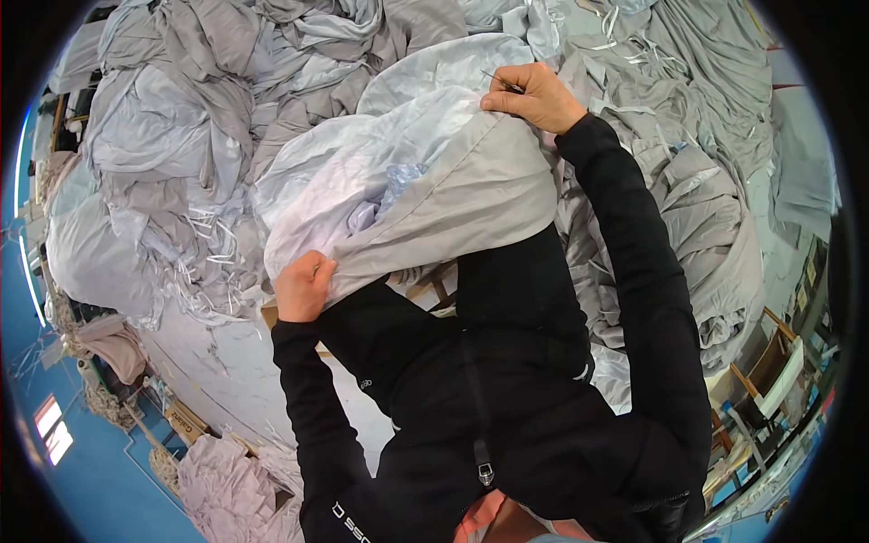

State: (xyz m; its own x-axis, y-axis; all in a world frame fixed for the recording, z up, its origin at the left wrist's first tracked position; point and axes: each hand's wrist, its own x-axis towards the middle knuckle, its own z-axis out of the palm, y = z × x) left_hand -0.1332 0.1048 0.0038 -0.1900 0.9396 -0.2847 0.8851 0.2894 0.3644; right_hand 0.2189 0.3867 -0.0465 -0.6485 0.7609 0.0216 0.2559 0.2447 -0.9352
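A pale grey fabric piece (480, 185) lies across my lap, its seamed edge stretched between both hands. My left hand (304, 288) is closed on the near left end of that edge, fingers curled into the cloth. Farther off to the right, my right hand (543, 98) pinches the other end between thumb and fingers. A small dark pointed tool (511, 88), which looks like thread snips, sits in the same hand; most of it is hidden by the fingers. Inside the fold of the fabric shows a bluish patterned patch (401, 184).
Heaps of grey cloth (167, 136) with loose white ties lie at the left, and another grey heap (688, 208) lies at the right. Pinkish cloth (226, 484) is piled at the lower left. A wooden-edged open box (769, 366) stands at the right.
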